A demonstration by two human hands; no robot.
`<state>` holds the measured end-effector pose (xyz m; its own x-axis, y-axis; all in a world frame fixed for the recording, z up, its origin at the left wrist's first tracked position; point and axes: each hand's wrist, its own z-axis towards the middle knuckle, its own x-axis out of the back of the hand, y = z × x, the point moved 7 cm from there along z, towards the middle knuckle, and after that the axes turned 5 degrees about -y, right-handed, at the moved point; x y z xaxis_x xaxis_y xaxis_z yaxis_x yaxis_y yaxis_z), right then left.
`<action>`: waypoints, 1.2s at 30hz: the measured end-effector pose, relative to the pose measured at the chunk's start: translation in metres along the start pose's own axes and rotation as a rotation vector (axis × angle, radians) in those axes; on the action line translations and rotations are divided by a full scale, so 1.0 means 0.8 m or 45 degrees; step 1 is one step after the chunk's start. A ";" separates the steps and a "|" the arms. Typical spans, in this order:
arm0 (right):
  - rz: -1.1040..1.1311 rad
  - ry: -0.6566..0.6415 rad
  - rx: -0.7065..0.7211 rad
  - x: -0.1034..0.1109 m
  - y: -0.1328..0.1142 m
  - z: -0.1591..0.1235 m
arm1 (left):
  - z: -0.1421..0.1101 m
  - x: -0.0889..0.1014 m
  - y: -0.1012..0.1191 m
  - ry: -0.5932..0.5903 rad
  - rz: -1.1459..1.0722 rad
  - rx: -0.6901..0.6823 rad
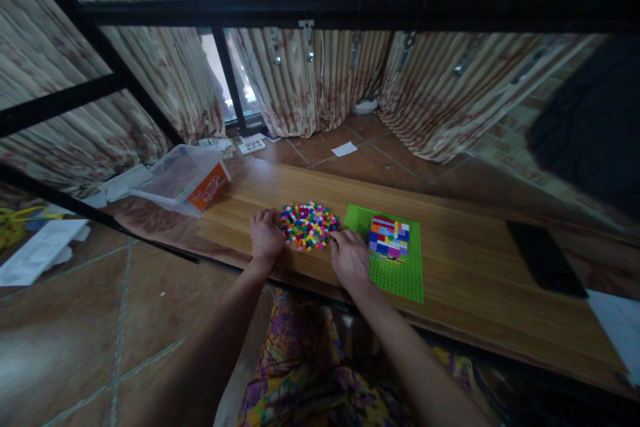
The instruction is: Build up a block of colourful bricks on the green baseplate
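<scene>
A heap of small colourful toy building bricks [310, 225] lies loose on the wooden tabletop. My left hand [267, 235] is at the heap's left edge with its fingers curled in; anything held there is too small to make out. At the right edge, my right hand [351, 257] has its fingertips pinched together by the bricks, and what they hold is hidden. Just beyond that hand lies a green studded baseplate [397, 283], partly covered by it. A roughly square block of multicoloured bricks [389, 238] sits on the baseplate.
A clear plastic tub [173, 177] with an orange label stands at the table's left end. A dark flat phone-like object [545, 259] and white paper [617, 323] lie to the right. Black metal bars [350, 11] cross before the curtains. White packaging [43, 252] lies far left.
</scene>
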<state>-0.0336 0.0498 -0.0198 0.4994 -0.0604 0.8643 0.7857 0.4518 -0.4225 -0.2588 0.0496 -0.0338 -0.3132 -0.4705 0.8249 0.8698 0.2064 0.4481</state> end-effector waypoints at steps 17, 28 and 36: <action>0.160 0.154 0.093 0.037 -0.015 -0.010 | 0.001 0.002 0.001 0.002 -0.006 0.009; 0.033 0.420 -0.062 0.109 0.095 -0.046 | 0.001 0.002 0.001 -0.022 -0.005 -0.001; -0.129 0.374 -0.079 0.109 0.101 -0.031 | 0.001 0.001 0.000 -0.011 -0.004 0.013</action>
<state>0.0827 0.0590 0.0142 0.4947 -0.3611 0.7905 0.8530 0.3759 -0.3621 -0.2597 0.0496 -0.0327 -0.3194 -0.4640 0.8262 0.8647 0.2139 0.4545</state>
